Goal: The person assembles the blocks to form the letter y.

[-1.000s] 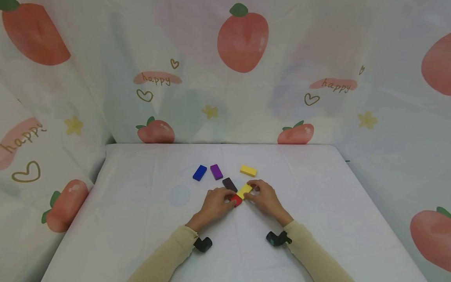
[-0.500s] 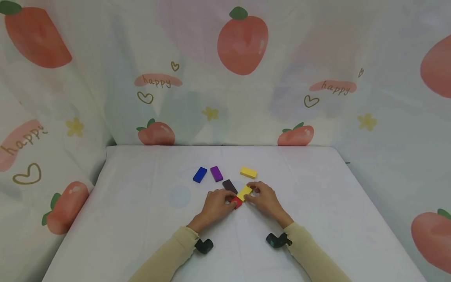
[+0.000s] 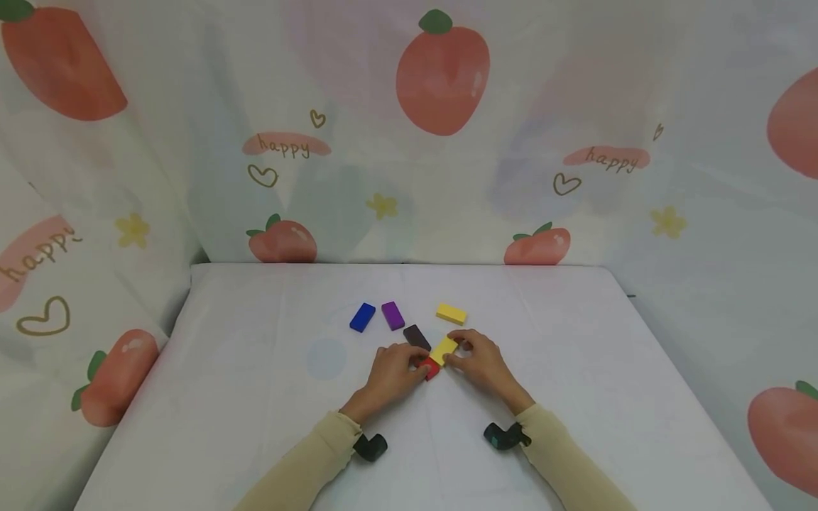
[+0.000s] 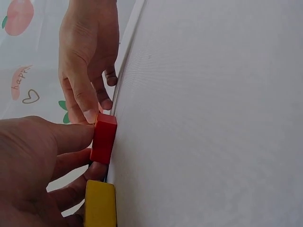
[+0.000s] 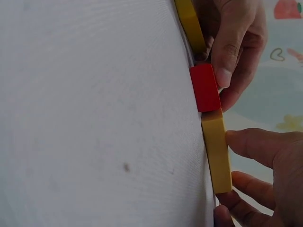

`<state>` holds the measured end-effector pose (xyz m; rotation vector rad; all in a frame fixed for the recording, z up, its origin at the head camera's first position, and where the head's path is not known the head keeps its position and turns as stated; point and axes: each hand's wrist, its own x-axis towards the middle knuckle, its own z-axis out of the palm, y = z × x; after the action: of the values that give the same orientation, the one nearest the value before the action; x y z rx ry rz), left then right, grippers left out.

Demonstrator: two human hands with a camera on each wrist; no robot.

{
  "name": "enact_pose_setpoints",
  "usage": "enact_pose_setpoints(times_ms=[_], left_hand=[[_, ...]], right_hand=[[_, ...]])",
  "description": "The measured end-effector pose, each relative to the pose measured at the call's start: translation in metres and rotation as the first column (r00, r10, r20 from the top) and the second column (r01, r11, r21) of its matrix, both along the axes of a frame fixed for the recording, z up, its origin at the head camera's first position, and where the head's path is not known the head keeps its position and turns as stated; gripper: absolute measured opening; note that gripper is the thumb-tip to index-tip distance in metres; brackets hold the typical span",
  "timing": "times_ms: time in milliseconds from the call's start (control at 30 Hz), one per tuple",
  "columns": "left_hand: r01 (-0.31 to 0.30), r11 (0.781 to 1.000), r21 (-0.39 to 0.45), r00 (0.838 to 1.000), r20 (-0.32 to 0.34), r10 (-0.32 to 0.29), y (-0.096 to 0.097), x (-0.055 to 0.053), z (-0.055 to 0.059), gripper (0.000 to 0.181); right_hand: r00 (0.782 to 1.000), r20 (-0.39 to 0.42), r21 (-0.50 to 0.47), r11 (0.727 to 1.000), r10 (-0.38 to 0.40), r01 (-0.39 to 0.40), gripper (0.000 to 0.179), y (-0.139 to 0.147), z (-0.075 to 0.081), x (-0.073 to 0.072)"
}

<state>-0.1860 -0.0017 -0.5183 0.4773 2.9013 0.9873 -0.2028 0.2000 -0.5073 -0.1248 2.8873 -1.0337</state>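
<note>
"Two pieces, the red block (image 5: 205, 88) and the pale yellow block (image 5: 217, 151), touch on the worktop (image 3: 192, 404); how are they held?"

"The left grip (image 3: 391, 370) pinches the red one, and the right grip (image 3: 481, 363) is clamped on the pale one."

"What could spoil that?"

"Uneven pressure: a harder push from the right might slide the red block or skew the join. The charcoal block (image 3: 416, 336) lies just beside, and if the left grip slips, it could knock that, or the darker yellow block (image 4: 100, 204) close by"

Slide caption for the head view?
Left hand holds a red block, right hand a yellow block touching it; blue block, purple block, dark block and farther yellow block lie beyond.
</note>
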Motion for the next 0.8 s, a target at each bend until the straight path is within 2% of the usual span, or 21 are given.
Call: enact_pose_setpoints(times_ms=[267,600,800], left_hand=[[0.004,1.000,0.001,1.000,0.016,-0.004,-0.0005,0.0006,0.0061,0.028],[0.020,0.999,0.043,1.000,0.008,-0.021,-0.0016,0.0026,0.0038,0.029],[0.048,0.999,0.022,0.999,0.004,-0.048,-0.0008,0.0017,0.0032,0.029]], right_hand=[[1.000,0.005,-0.005,1.000,0.006,-0.006,0.044,-0.0002,0.0011,-0.0022],[1.000,0.007,-0.008,1.000,0.007,-0.007,0.044,-0.0005,0.0017,0.0006],[1.000,-0.006,-0.006,1.000,0.005,-0.005,0.044,-0.0002,0.0016,0.0020]])
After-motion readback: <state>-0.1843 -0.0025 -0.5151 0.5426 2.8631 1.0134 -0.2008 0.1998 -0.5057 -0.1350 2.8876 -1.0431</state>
